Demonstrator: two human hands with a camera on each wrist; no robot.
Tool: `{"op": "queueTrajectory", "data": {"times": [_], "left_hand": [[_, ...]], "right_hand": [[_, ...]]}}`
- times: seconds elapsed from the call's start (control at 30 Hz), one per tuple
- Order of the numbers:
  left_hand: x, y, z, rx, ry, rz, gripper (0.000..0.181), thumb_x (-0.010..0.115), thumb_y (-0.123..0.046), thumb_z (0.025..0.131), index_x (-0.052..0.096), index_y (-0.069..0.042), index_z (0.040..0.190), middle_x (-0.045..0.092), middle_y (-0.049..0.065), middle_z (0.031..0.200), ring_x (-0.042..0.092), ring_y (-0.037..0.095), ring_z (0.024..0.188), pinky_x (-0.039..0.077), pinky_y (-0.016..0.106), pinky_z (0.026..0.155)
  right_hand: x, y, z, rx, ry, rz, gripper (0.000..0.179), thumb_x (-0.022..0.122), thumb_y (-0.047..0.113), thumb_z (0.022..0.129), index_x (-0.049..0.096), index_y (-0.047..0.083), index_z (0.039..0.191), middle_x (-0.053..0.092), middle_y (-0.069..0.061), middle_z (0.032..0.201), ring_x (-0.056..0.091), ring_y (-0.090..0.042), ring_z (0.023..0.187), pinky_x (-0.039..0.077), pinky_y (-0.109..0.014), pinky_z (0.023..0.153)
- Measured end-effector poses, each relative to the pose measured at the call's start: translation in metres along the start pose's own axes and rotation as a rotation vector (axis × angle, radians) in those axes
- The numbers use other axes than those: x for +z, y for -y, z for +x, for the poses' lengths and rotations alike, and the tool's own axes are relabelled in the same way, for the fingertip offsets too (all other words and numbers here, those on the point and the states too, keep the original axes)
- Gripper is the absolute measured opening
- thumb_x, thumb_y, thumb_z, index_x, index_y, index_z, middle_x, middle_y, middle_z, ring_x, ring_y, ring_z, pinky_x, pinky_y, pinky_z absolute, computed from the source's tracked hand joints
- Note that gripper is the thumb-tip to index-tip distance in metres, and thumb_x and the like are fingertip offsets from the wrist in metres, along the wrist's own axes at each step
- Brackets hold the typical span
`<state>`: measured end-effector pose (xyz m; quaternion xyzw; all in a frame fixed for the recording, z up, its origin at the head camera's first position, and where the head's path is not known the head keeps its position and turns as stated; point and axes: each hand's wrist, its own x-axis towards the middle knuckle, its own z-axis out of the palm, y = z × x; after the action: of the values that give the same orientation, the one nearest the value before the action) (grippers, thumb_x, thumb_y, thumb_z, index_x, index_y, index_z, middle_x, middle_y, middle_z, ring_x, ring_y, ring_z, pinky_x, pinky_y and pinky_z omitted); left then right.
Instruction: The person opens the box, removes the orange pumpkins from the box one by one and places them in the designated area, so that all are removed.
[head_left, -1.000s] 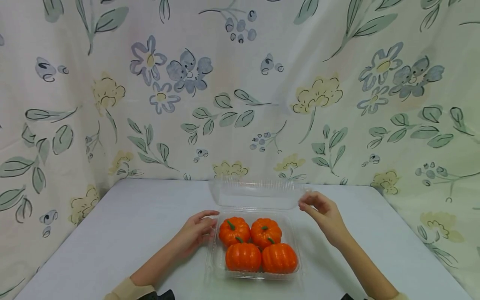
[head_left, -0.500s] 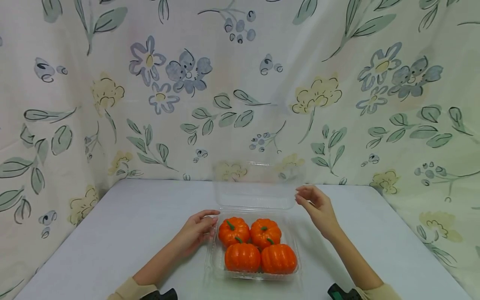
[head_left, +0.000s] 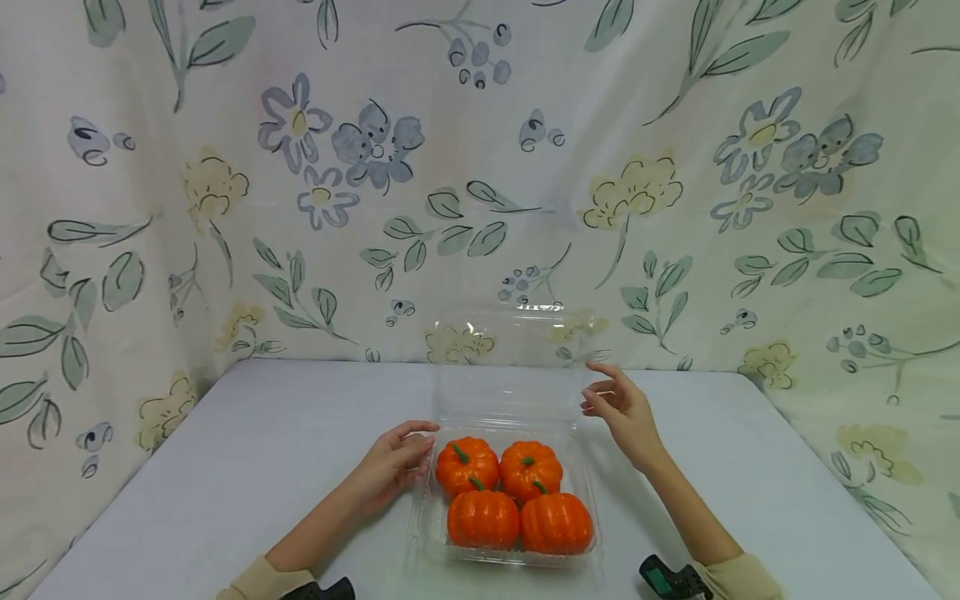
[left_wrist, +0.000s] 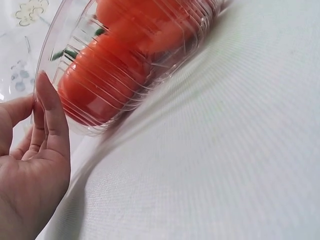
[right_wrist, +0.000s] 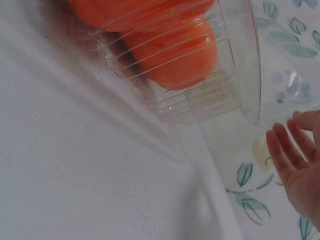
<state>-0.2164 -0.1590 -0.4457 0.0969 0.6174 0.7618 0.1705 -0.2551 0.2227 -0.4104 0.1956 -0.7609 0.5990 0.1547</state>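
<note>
Beige sleeves (head_left: 738, 577) are reaching in from eight and four o'clock of a clear plastic clamshell tray (head_left: 517, 557), which is sitting on the white table (head_left: 300, 433) and holding four ribbed orange pumpkins (head_left: 557, 523) in two rows. At its ten o'clock, my left hand (head_left: 392, 463) is pinching the rim between thumb and fingers. At two o'clock, my right hand (head_left: 628, 419) is hovering, fingers loosely extending, beside the raised lid (head_left: 510, 387) at twelve; whether they are touching, I cannot tell. Behind, a floral curtain (head_left: 480, 150) is hanging.
</note>
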Motion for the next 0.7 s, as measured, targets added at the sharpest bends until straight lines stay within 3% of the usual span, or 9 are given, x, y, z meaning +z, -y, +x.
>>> {"op": "queueTrajectory", "data": {"times": [0.27, 0.5, 0.7], "left_hand": [[-0.003, 0.002, 0.000, 0.017, 0.039, -0.004, 0.030, 0.056, -0.015, 0.110, 0.049, -0.003, 0.136, 0.061, -0.004, 0.091, 0.058, 0.008, 0.070, 0.053, 0.017, 0.066], [-0.005, 0.003, 0.000, 0.020, 0.060, -0.031, 0.022, 0.055, -0.012, 0.110, 0.052, -0.008, 0.131, 0.060, -0.005, 0.090, 0.058, 0.007, 0.070, 0.052, 0.016, 0.064], [-0.004, 0.003, 0.000, 0.026, 0.077, -0.054, 0.019, 0.054, -0.011, 0.110, 0.052, -0.010, 0.128, 0.060, -0.005, 0.090, 0.059, 0.006, 0.069, 0.052, 0.016, 0.064]], "right_hand": [[0.005, -0.005, 0.003, 0.106, -0.005, 0.008, 0.046, 0.061, 0.001, 0.105, 0.050, -0.005, 0.149, 0.062, -0.023, 0.105, 0.069, -0.008, 0.081, 0.061, -0.020, 0.077], [0.006, -0.011, 0.009, 0.163, 0.008, 0.048, 0.044, 0.060, 0.000, 0.105, 0.051, -0.009, 0.147, 0.063, -0.015, 0.102, 0.066, -0.008, 0.079, 0.061, -0.020, 0.077], [0.008, -0.012, 0.010, 0.223, 0.005, 0.055, 0.041, 0.058, -0.001, 0.106, 0.051, -0.015, 0.144, 0.061, -0.022, 0.104, 0.063, -0.006, 0.078, 0.059, -0.017, 0.077]]}}
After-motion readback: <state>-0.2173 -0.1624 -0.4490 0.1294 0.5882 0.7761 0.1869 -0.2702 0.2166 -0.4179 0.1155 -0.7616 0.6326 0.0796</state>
